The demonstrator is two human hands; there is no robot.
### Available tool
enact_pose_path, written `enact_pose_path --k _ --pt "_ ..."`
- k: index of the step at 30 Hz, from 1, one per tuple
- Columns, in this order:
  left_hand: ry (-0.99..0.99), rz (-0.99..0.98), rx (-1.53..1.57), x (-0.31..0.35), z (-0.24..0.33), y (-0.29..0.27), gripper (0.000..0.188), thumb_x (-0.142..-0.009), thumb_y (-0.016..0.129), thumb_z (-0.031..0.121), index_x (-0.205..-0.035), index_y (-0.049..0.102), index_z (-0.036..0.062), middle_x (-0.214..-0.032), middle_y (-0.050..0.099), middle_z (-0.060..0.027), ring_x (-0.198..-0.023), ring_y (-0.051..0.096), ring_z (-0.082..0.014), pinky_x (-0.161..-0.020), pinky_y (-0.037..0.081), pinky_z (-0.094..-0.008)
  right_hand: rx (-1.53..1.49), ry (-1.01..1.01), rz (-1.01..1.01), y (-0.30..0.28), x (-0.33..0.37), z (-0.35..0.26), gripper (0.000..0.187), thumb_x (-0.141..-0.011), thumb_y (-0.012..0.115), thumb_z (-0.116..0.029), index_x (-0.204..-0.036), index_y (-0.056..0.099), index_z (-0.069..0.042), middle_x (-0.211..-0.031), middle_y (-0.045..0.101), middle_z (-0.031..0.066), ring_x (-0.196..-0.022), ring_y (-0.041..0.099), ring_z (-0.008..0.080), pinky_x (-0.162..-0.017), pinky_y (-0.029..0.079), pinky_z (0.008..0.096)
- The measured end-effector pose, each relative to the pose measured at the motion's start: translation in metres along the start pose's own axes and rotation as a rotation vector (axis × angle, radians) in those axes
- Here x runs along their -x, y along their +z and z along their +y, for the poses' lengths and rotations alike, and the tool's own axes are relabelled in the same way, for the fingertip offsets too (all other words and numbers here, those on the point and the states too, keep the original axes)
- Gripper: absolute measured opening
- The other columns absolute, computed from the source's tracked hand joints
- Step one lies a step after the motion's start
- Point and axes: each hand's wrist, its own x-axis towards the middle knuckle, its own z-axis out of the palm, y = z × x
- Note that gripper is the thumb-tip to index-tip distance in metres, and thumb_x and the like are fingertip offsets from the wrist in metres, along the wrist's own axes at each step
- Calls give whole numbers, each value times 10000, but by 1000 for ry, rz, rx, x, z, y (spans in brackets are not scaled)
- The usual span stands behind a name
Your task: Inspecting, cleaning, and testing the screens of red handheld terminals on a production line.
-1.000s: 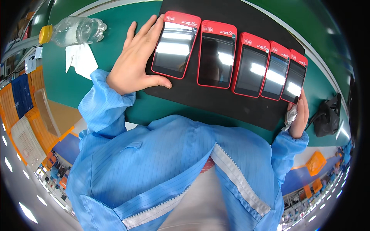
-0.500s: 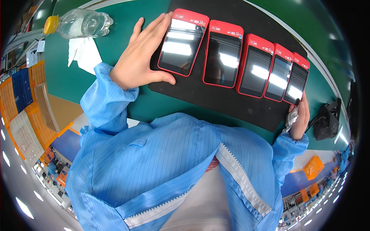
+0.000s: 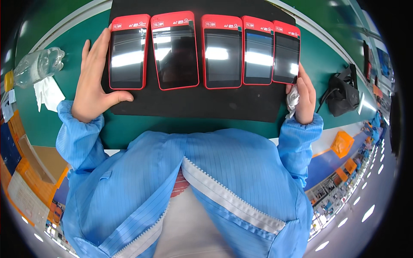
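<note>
Several red handheld devices with dark glossy screens lie face up in a row on a black mat (image 3: 193, 104). Along the outer edge of the leftmost red device (image 3: 127, 53) rest the outstretched fingers of my left hand (image 3: 91, 84), its thumb spread toward me over the mat. A crumpled white wipe (image 3: 292, 101) is tucked in my right hand (image 3: 305, 95), whose fingers are at the lower right edge of the rightmost red device (image 3: 286, 56). Between them are a slightly tilted red device (image 3: 176, 56), a middle one (image 3: 222, 56) and another (image 3: 258, 56) close beside the rightmost.
On the green table (image 3: 133, 129), a clear bottle with a yellow cap (image 3: 41, 66) lies at the left beside a white tissue (image 3: 48, 94). A black pouch-like item (image 3: 342, 94) sits at the right. An orange bin (image 3: 342, 144) stands beyond the near right edge.
The view has turned, so the row looks more level. The leftmost two devices now sit closer together, with a wider gap before the middle one. Both hands stay at the row's ends.
</note>
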Motion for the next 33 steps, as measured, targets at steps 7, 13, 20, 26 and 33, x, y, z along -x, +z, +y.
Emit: enact_pose_path --k 7,13,20,26,33 --pt "-31 -4 16 -3 3 3 1343 -556 766 723 -1573 200 52 -1576 323 -184 -1450 321 -390 -1186 106 -610 -4 -9 -47 -4 1 -3 508 -1011 460 -147 -1478 413 47 -1190 624 59 -823 517 80 -736 432 204" --pt "-39 -19 -5 -4 4 0 1347 -568 734 760 -1570 194 41 -1588 297 -193 -1452 308 -405 -1190 102 -609 25 11 -59 -3 4 -7 503 -1025 429 -147 -1498 397 19 -1157 611 43 -835 510 77 -748 433 207" --pt "-7 34 54 -17 24 -24 1344 -571 730 755 -1569 187 36 -1618 196 -234 -1462 260 -448 -1189 219 -521 735 -13 -66 -22 8 -70 420 -1021 490 -83 -1440 515 -53 -941 682 31 -692 492 41 -619 437 204" --pt "31 -323 -350 -67 55 -34 1392 -422 961 397 -1581 220 184 -1578 266 -219 -1451 289 -414 -1199 233 -558 1163 -690 -268 -32 -42 -94 812 -795 793 -325 -1488 422 -120 -1399 538 163 -986 656 373 -801 552 396" --pt "95 -244 -19 -76 52 -46 1225 -475 962 228 -1537 352 213 -1529 314 -189 -1374 392 -407 -1166 313 -526 1496 -610 -584 13 -57 -96 1271 -568 906 -463 -1582 179 -217 -1530 324 294 -842 702 359 -763 580 397"
